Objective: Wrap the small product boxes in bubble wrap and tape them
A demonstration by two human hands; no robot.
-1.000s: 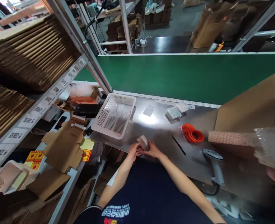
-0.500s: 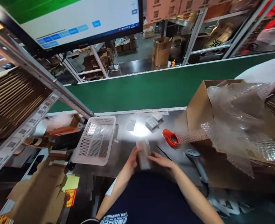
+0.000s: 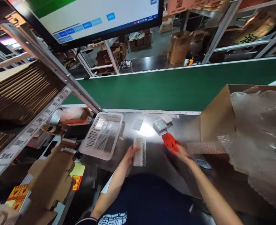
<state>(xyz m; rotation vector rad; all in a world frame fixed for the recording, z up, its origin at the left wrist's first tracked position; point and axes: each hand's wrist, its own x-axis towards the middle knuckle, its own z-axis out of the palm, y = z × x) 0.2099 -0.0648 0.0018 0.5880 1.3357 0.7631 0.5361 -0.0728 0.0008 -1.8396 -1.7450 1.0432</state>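
My left hand (image 3: 130, 154) grips the left edge of a flat bubble-wrapped package (image 3: 140, 153), its thumb lying on top. The package rests on the metal table near my body. To the right, my right hand (image 3: 181, 151) is closed round a red tape dispenser (image 3: 169, 142), tilted over the table. Just beyond the dispenser lie a small bubble-wrapped packet (image 3: 160, 125) and a paler small packet (image 3: 167, 118), side by side. A small clear bag (image 3: 137, 124) lies flat to their left.
A white perforated basket (image 3: 102, 134) stands at the left. On the right is a big cardboard box (image 3: 214, 115) overflowing with bubble wrap (image 3: 257, 125). A grey device (image 3: 203, 164) sits beside my right forearm, partly hidden. A green conveyor belt (image 3: 147, 89) runs behind the table, under a monitor (image 3: 100, 18).
My right hand has left the package, moved right and taken hold of the red tape dispenser. My left hand stays on the package. The camera view has shifted.
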